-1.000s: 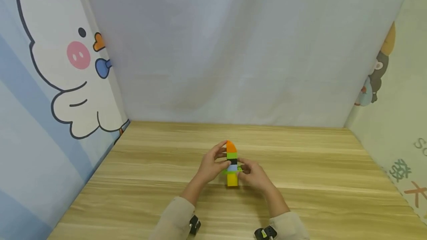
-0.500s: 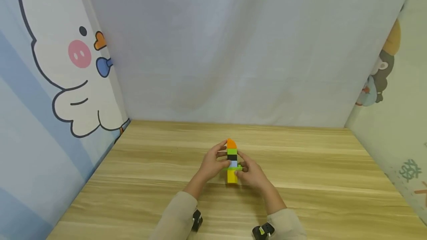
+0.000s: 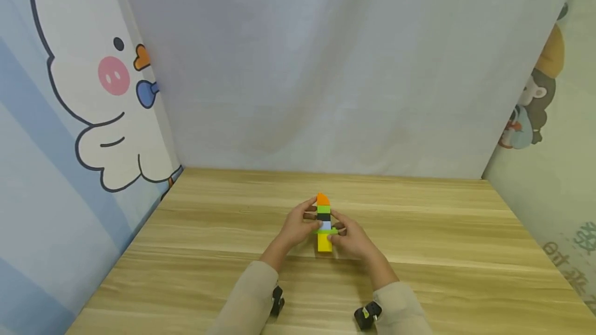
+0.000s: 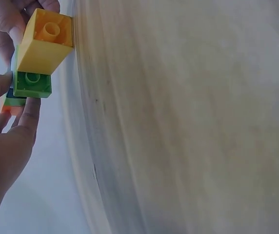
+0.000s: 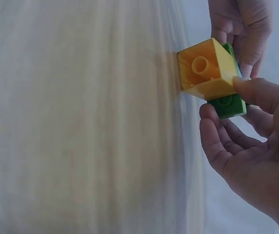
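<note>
Between both hands stands an upright tower of toy building blocks. From the bottom come a yellow block (image 3: pixel 324 243), a thin green plate (image 3: pixel 333 231) jutting out at the sides, a light blue block (image 3: pixel 327 225), a black one (image 3: pixel 323 217), a green one (image 3: pixel 323 209) and a rounded orange top (image 3: pixel 323 199). My left hand (image 3: pixel 297 227) grips the tower's left side, thumb at the light blue block. On the right, my right hand (image 3: pixel 354 237) pinches it with its thumb on the yellow block. Both wrist views show the yellow block's hollow underside (image 5: pixel 201 67).
A wood-grain table (image 3: pixel 223 200) spreads under the hands. Behind it hangs a plain grey-white curtain (image 3: pixel 298 76). Cartoon-printed cloths flank it, with a white figure (image 3: pixel 70 76) at left and a small character (image 3: pixel 535 102) at right.
The tower and both hands have shifted slightly up in the head view. My right thumb has come onto the yellow block, and its fingers sit closer to the tower.
</note>
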Demonstrator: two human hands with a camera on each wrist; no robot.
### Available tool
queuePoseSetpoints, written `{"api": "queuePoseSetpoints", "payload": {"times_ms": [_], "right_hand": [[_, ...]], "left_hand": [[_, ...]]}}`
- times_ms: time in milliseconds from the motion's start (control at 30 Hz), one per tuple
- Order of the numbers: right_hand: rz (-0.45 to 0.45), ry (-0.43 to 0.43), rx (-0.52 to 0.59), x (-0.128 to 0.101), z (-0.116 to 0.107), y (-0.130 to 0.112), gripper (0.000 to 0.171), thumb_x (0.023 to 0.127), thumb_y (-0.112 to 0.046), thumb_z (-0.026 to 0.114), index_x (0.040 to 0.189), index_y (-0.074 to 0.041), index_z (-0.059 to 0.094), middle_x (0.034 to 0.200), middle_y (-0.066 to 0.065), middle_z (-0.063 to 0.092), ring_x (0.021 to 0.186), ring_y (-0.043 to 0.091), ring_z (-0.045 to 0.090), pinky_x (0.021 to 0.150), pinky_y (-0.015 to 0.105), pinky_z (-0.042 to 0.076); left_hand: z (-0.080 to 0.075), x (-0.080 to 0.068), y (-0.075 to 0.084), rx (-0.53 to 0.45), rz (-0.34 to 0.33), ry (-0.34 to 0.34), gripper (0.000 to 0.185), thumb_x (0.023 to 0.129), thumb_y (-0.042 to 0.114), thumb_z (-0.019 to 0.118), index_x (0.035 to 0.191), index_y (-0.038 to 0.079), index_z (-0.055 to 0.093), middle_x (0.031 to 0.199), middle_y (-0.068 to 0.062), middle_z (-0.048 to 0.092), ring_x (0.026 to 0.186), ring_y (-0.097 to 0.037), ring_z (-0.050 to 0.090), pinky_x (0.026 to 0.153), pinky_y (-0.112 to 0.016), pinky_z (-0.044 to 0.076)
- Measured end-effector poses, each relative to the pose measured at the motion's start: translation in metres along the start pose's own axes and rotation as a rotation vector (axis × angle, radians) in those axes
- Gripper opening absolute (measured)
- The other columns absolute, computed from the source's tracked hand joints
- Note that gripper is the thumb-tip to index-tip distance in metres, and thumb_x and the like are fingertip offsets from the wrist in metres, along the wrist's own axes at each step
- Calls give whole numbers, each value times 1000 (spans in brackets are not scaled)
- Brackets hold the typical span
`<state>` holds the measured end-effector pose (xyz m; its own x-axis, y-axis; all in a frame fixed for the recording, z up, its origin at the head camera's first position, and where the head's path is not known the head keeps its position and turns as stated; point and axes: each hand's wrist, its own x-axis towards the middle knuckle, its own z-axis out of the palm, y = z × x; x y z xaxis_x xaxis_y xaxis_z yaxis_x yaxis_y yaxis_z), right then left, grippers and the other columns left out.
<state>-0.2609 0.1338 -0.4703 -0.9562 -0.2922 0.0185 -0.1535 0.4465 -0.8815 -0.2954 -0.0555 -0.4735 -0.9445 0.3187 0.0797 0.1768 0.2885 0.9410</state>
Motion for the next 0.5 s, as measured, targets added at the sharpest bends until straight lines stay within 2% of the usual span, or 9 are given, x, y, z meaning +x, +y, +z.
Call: {"api": "queuePoseSetpoints", "payload": {"times_ms": [167,367,500], "right_hand": [[20,-46,36,4,-4,4,68,96,-3,67,156,8,36,125,30,62,103,34,66,89,49,58],[73,-86,113,7,-5,8,68,97,-4,65,157,8,34,124,28,62,95,24,67,84,40,59],[86,-105,128,7,-7,11,68,97,-4,63,156,9,34,125,30,62,95,23,67,85,39,59]], "left_hand": [[0,3,1,10,-53,-21,63,99,2,66,156,0,41,141,-26,55,126,-40,59,99,-45,56],[0,5,-3,40,-76,-53,59,100,4,65,154,-2,42,138,-26,56,126,-41,60,101,-46,55],[0,7,-3,59,-87,-66,57,101,5,65,153,-3,44,138,-27,57,125,-42,60,101,-48,54]]}}
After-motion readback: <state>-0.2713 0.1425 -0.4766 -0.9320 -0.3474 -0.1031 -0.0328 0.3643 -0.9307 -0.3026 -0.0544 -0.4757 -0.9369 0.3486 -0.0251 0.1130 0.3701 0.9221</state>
